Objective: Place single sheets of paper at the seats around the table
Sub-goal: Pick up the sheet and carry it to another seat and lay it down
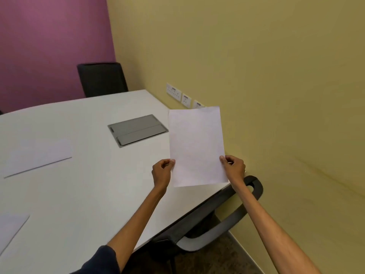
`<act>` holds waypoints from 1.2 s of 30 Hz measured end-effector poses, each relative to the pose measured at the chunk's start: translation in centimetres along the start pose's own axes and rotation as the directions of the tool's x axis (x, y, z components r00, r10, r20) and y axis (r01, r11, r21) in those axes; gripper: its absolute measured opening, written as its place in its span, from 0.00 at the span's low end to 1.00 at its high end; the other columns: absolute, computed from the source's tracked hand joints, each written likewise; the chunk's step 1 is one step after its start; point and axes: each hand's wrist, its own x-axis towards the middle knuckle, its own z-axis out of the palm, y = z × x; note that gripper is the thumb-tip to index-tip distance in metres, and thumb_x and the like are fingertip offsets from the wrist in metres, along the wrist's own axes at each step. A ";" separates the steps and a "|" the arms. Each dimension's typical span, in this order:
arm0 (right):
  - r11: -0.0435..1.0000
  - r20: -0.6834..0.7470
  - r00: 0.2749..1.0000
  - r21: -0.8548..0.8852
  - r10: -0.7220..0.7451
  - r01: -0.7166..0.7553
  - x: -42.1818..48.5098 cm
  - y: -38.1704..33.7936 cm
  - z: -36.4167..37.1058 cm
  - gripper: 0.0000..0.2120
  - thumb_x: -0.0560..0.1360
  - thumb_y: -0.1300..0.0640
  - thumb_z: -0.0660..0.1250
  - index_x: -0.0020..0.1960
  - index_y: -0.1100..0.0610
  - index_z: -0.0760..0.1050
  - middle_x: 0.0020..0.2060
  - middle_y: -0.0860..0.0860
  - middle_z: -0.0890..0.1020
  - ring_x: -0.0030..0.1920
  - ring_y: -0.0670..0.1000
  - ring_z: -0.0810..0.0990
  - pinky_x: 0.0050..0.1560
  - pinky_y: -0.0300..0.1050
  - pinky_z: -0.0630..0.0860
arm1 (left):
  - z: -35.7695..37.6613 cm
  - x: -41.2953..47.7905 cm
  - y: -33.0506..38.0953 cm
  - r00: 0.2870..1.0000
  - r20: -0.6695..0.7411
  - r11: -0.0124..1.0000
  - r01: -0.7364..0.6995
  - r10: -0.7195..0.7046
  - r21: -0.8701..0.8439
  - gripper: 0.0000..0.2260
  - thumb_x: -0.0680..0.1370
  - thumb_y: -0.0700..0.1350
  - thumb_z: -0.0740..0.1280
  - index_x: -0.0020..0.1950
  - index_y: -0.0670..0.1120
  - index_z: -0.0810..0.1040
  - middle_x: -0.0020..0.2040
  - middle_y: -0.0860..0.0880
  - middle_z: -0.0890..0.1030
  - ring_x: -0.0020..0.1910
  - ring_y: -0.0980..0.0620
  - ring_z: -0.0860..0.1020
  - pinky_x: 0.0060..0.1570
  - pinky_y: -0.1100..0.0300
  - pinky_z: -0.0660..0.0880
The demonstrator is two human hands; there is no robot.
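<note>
A blank white sheet of paper (pixel 196 145) is held upright above the right edge of the white table (pixel 83 186). My left hand (pixel 162 172) pinches its left edge and my right hand (pixel 234 168) pinches its right edge, both near the lower half. Another white sheet (pixel 38 155) lies flat on the table at the left. A third sheet (pixel 9 230) lies at the lower left, cut off by the frame edge. A dark chair (pixel 221 216) is tucked under the table's right side, below my hands.
A grey cable hatch (pixel 137 129) is set into the table's middle. A black chair (pixel 101 79) stands at the far end against the purple wall. The yellow wall with white sockets (pixel 178 94) runs close along the right.
</note>
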 end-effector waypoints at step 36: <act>0.875 0.699 0.582 -0.483 0.416 -0.044 13.5 15.1 18.7 0.10 0.74 0.53 0.72 0.36 0.56 0.78 0.34 0.49 0.76 0.40 0.53 0.74 0.41 0.43 0.70 | 1.2 6.9 -15.9 0.717 -0.481 0.682 0.673 -0.505 0.288 0.10 0.77 0.44 0.69 0.42 0.38 0.82 0.48 0.44 0.85 0.48 0.43 0.82 0.50 0.53 0.77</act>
